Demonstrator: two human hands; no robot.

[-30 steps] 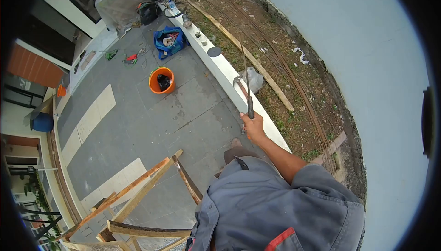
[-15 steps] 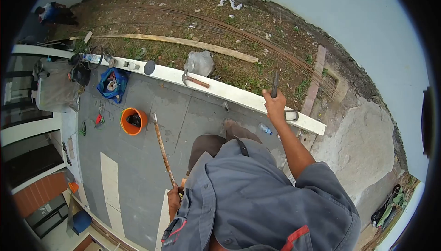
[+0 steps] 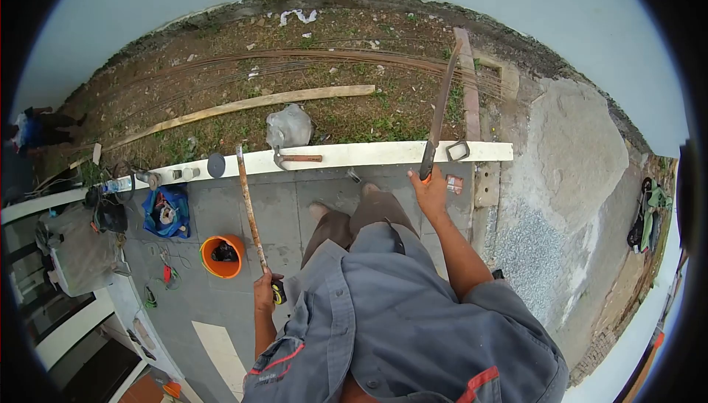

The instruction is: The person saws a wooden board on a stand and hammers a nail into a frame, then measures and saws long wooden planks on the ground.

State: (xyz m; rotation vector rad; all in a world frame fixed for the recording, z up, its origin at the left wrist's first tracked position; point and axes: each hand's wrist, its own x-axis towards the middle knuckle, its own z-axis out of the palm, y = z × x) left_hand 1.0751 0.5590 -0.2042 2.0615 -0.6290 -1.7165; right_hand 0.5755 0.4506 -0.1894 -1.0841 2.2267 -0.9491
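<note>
My right hand (image 3: 431, 193) is closed on the dark handle of a handsaw (image 3: 441, 104), whose long blade points up and away over the white ledge. My left hand (image 3: 264, 294) grips the lower end of a long, rust-stained pipe (image 3: 252, 215). A black and yellow tape measure (image 3: 278, 292) sits in that same hand, against my fingers. On the white ledge (image 3: 346, 155) lie a claw hammer (image 3: 299, 158) with a wooden handle and a dark rectangular frame (image 3: 457, 151), the latter just right of the saw handle.
An orange bucket (image 3: 223, 269) with something black inside stands on the grey tiles, near a blue bag (image 3: 166, 213). A plastic bag (image 3: 289, 126), a wooden plank (image 3: 243, 112) and thin rods lie beyond the ledge. Gravel (image 3: 527, 255) is at right. Another person (image 3: 46, 129) is far left.
My view has turned and shifted. My right hand has moved nearer to me, and the saw blade now shows at full length. The pipe in my left hand has swung more upright, its tip reaching the ledge.
</note>
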